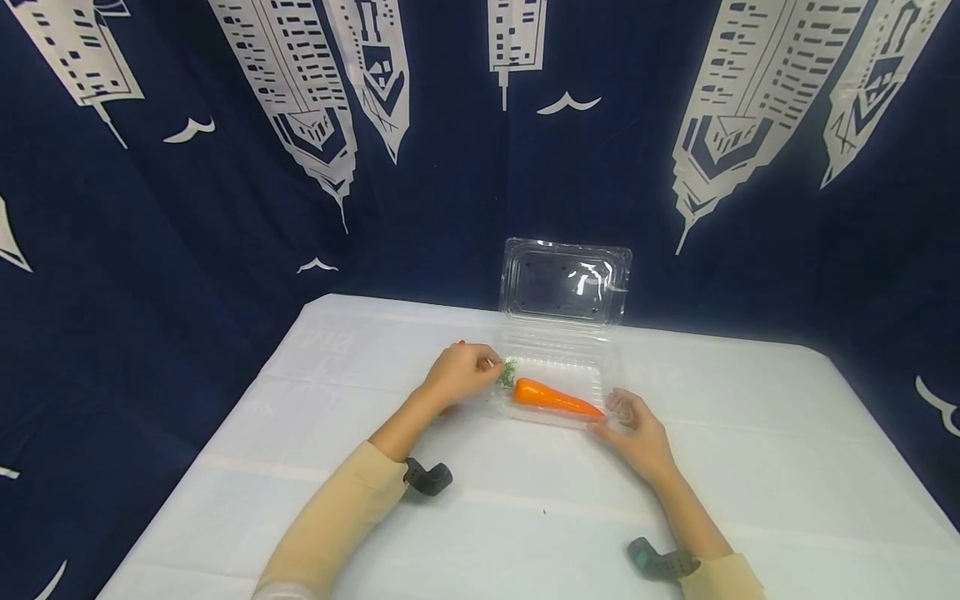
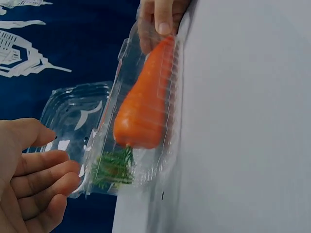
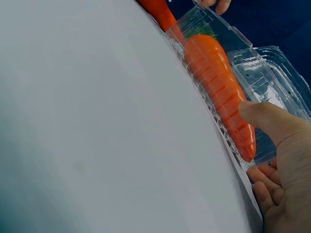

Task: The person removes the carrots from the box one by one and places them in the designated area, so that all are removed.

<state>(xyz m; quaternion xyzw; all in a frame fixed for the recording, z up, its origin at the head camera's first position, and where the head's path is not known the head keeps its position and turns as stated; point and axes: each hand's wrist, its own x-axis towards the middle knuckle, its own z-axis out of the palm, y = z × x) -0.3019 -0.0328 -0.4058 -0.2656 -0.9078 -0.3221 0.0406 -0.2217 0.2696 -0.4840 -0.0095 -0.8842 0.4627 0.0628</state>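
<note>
An orange carrot (image 1: 555,398) with a green leafy top (image 2: 112,167) lies inside a clear plastic container (image 1: 551,422). The container's hinged lid (image 1: 566,283) stands raised at the back. My left hand (image 1: 465,372) is at the container's left side, near the leafy top. In the left wrist view its fingers (image 2: 46,182) are loosely bent and hold nothing. My right hand (image 1: 637,437) grips the container's right end, by the carrot's tip. In the right wrist view its thumb (image 3: 265,116) overlaps the carrot, with the other fingers lower at the container's end.
A long orange-red thing (image 3: 158,10) shows at the top of the right wrist view, beyond the container's far end. A white cloth covers the table (image 1: 510,517). Behind it hangs a dark blue curtain (image 1: 450,208) with white building prints.
</note>
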